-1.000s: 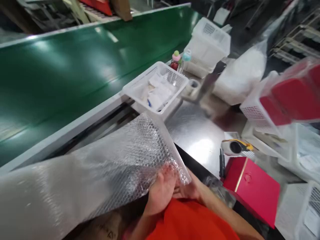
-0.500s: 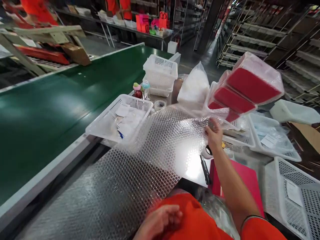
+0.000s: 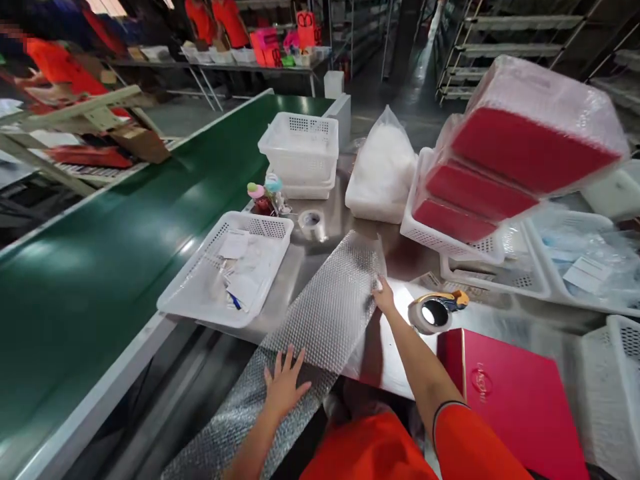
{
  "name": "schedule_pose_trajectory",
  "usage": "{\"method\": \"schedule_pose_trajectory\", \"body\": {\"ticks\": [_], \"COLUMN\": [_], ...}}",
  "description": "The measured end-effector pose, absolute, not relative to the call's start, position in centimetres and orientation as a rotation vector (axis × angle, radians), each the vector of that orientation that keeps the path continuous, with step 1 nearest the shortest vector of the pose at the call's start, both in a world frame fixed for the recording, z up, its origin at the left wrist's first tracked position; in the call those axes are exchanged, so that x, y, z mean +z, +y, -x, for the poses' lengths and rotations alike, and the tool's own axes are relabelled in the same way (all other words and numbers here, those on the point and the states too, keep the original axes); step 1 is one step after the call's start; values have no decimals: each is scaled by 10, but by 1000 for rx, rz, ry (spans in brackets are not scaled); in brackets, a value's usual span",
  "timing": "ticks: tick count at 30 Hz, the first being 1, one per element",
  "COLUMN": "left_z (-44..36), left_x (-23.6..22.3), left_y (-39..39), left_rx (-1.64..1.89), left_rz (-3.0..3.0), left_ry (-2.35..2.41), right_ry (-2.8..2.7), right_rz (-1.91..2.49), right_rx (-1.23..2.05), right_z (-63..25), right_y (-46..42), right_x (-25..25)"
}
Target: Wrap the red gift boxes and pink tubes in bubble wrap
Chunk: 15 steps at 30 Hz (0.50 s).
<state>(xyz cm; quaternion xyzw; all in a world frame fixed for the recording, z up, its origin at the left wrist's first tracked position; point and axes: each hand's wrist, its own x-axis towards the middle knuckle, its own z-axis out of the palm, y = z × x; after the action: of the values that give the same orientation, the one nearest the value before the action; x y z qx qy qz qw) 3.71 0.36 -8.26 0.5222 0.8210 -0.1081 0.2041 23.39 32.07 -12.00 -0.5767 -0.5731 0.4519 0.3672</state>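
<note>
A long sheet of bubble wrap (image 3: pixel 327 300) runs from the metal table down over its front edge toward the lower left. My left hand (image 3: pixel 286 387) lies on the sheet near that edge, its fingers spread. At the sheet's right side, my right hand (image 3: pixel 383 295) pinches the border between thumb and fingers. To the right of my forearm sits a red box (image 3: pixel 515 393) with gold lettering. A tape roll (image 3: pixel 431 315) in a dispenser with a yellow part stands beyond the box.
A white basket (image 3: pixel 167 303) holding papers and a blue pen stands left, beside the green conveyor belt (image 3: pixel 100 267). Behind are a clear tape roll (image 3: pixel 313 225), stacked baskets (image 3: pixel 300 157) and a filled white bag (image 3: pixel 383 167). Plastic-wrapped red boxes (image 3: pixel 525 150) lean at the right.
The bubble wrap has come down flatter onto the table. My right hand has moved left and lower with its edge. My left hand has moved from my body onto the sheet and spread out.
</note>
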Motion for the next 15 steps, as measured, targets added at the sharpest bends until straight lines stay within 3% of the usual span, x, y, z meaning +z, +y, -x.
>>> {"method": "schedule_pose_trajectory", "body": {"ticks": [9,15], "left_z": [-12,-10], "left_x": [-93,-93], "left_y": [32,46], "left_rx": [-430,-504], "left_rz": [-1835,-1888], "left_ry": [2293,2206], "right_ry": [-1624,-1794], "right_rz": [1777,1671], "right_rx": [978,739], "right_z": [-213,-254], "right_y": [358,284], "right_x": [-117,-70]}}
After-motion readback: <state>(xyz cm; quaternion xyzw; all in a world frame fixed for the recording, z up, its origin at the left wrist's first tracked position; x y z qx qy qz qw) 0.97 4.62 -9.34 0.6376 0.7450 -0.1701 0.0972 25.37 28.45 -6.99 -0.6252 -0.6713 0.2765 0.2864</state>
